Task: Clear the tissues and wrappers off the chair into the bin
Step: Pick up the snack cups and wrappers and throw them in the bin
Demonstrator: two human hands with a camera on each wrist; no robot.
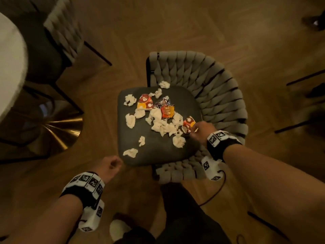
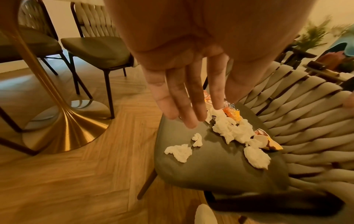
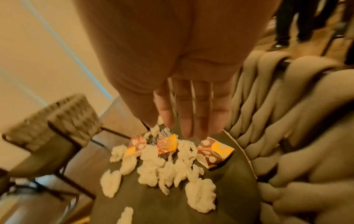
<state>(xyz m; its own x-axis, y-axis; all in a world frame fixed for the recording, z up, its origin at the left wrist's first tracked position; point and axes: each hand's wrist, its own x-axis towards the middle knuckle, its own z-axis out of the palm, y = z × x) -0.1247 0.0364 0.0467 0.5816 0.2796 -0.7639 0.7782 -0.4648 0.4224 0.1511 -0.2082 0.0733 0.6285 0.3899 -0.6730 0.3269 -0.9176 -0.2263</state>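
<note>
Left hand [image 1: 110, 167] extended from lower left, stopped just short of the near-left corner of the chair [image 1: 158, 155], over bare floor. Fingers [image 2: 184, 98] straight and slightly spread in the left wrist view, pointing down toward the seat; nothing held, nothing touched.

Right hand [image 1: 202, 130] reached in from the right, forearm level, wrist band above the woven armrest. Fingers [image 3: 193, 115] straight and close together in the right wrist view, tips hovering just above the right-hand wrapper [image 3: 214, 151]; contact with it cannot be confirmed. Nothing gripped.

Seat loaded with crumpled white tissues [image 1: 163, 125], densest at centre, with loose pieces toward the near-left edge and far side. Three orange-and-red wrappers spread among them: one far left [image 1: 145, 103], one at centre [image 1: 167, 110], one at the right edge beside the right hand. Small dark striped wrapper [image 1: 162, 102] between the far two.

Second woven-back chair [image 1: 59, 32] far left, gold table pedestal [image 1: 58, 131] left, on herringbone wood floor [image 1: 193, 23]. Bin not visible in any view.
</note>
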